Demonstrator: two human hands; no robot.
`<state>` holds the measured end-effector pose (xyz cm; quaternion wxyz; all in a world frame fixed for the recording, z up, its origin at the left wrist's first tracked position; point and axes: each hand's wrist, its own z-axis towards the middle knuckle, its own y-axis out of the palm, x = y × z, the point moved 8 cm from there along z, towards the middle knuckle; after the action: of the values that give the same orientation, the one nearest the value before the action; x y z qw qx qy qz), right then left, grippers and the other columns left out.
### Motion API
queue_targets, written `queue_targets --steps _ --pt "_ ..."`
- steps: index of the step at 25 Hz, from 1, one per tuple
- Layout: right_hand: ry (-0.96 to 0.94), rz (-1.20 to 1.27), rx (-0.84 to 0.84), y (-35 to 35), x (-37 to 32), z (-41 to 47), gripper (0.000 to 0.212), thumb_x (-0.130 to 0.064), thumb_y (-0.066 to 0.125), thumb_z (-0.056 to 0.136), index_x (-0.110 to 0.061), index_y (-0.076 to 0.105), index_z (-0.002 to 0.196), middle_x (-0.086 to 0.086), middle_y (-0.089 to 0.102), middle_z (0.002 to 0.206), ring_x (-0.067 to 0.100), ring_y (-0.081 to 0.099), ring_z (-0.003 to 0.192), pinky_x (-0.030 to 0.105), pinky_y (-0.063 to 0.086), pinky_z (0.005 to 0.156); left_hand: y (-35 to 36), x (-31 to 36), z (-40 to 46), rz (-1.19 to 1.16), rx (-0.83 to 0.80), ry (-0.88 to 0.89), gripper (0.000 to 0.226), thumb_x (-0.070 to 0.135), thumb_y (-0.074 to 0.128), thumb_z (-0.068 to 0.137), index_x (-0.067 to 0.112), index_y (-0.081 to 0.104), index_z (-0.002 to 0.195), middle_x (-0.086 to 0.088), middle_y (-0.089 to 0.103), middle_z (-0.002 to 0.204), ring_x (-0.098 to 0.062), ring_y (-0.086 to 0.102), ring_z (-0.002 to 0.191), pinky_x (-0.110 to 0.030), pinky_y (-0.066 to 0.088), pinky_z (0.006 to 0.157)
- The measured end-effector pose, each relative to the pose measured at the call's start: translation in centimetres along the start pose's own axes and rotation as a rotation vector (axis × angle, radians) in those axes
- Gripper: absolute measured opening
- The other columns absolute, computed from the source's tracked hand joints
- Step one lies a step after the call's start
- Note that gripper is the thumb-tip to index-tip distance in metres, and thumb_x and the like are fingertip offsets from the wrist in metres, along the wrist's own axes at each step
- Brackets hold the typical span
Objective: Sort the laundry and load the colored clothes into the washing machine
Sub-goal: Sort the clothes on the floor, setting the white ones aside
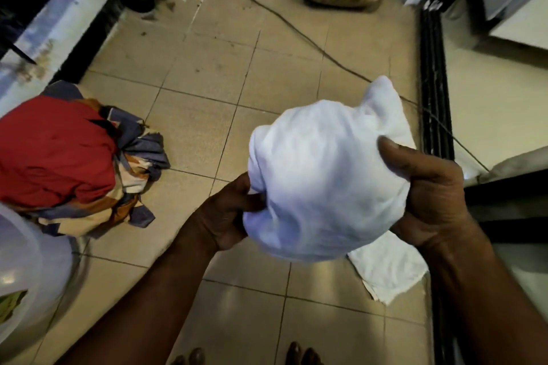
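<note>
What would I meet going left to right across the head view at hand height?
Red garment atop the patterned colored pile → bare floor tiles → left hand → bunched white cloth held by both hands → right hand → black door track.

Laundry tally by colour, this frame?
White: 2, the bundle gripped by both hands (left, right) and the cloth on the floor.
Red: 1, the garment on the pile.
Patterned blue-orange: 1, the fabric beneath it.
Total: 4
</note>
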<state>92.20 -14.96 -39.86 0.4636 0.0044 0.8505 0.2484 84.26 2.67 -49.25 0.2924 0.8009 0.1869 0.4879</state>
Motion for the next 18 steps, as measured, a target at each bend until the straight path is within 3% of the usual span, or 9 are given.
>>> queue_targets --steps 3,6,8,9,11,12,13,15,18 --pt "-0.194 -0.296 0.083 -4.1 -4.7 -1.9 0.071 -0.017 0.082 0.066 -0.003 0.062 0.133 0.016 0.072 0.125 0.034 0.069 0.118 0.040 0.059 0.094 3.5 2.9 3.0 0.375 0.065 0.170 0.059 0.000 0.086 0.048 0.007 0.072 0.105 -0.012 0.077 0.100 -0.022 0.071 0.096 -0.037 0.058 0.088" --pt "-0.273 -0.608 0.010 -6.5 -5.6 -3.6 0.101 -0.009 0.094 0.057 -0.015 0.046 0.145 0.004 0.065 0.137 0.022 0.062 0.129 0.038 0.055 0.101 7.1 4.0 5.2 0.582 0.192 0.282 0.074 0.002 0.078 0.053 0.010 0.059 0.124 0.002 0.074 0.101 -0.006 0.068 0.093 -0.030 0.055 0.085" --pt "-0.254 -0.855 0.064 -8.9 -4.6 -3.8 0.094 -0.002 0.097 0.057 -0.015 0.053 0.140 0.001 0.068 0.132 0.016 0.064 0.125 0.047 0.053 0.105 9.9 3.9 6.6 0.743 0.224 0.291 0.102 0.012 0.078 0.054 0.014 0.032 0.145 -0.001 0.066 0.110 -0.004 0.064 0.101 -0.031 0.048 0.099" --pt "-0.271 -0.862 0.128 -10.2 -4.3 -3.9 0.085 0.002 0.094 0.059 -0.009 0.057 0.134 0.005 0.071 0.127 0.017 0.066 0.119 0.051 0.053 0.103 11.6 3.7 7.4 0.805 0.172 0.313 0.095 0.013 0.076 0.057 0.017 0.033 0.142 0.000 0.066 0.106 0.000 0.063 0.099 -0.030 0.045 0.102" --pt "-0.353 -0.737 0.239 -12.8 -4.5 -4.6 0.072 0.001 0.091 0.062 -0.002 0.057 0.125 0.010 0.071 0.121 0.017 0.067 0.111 0.049 0.054 0.100 15.2 3.0 9.0 0.871 -0.005 0.420 0.058 0.002 0.069 0.068 0.018 0.055 0.122 -0.003 0.070 0.101 0.002 0.065 0.095 -0.031 0.049 0.093" --pt "-0.378 -0.629 0.259 -14.0 -4.5 -5.0 0.066 0.001 0.090 0.066 -0.006 0.059 0.124 0.008 0.071 0.121 0.017 0.068 0.112 0.045 0.054 0.100 16.4 2.5 9.6 0.848 -0.046 0.460 0.051 -0.004 0.069 0.073 0.007 0.057 0.122 -0.012 0.069 0.109 -0.006 0.065 0.101 -0.033 0.052 0.092" --pt "-0.384 -0.504 0.266 -15.1 -4.3 -5.3 0.061 0.001 0.086 0.071 -0.010 0.060 0.125 0.008 0.071 0.123 0.020 0.067 0.116 0.043 0.054 0.102 16.7 1.9 10.3 0.792 -0.035 0.462 0.063 -0.004 0.072 0.078 0.002 0.047 0.136 -0.016 0.064 0.123 -0.013 0.065 0.110 -0.035 0.053 0.096" --pt "-0.365 -0.269 0.336 -17.9 -3.7 -6.1 0.060 -0.002 0.079 0.079 -0.006 0.058 0.135 0.015 0.067 0.133 0.030 0.063 0.126 0.044 0.052 0.106 16.9 0.1 11.8 0.661 0.028 0.385 0.097 0.009 0.079 0.082 0.024 0.020 0.157 -0.014 0.055 0.142 -0.022 0.062 0.120 -0.043 0.054 0.101" --pt "-0.400 -0.100 0.490 -22.2 -3.1 -7.3 0.062 -0.011 0.071 0.085 0.001 0.050 0.142 0.022 0.062 0.139 0.035 0.060 0.129 0.044 0.053 0.105 17.1 -3.3 14.0 0.617 0.111 0.306 0.099 0.034 0.084 0.073 0.037 0.027 0.154 -0.004 0.047 0.151 -0.020 0.058 0.126 -0.045 0.054 0.102"
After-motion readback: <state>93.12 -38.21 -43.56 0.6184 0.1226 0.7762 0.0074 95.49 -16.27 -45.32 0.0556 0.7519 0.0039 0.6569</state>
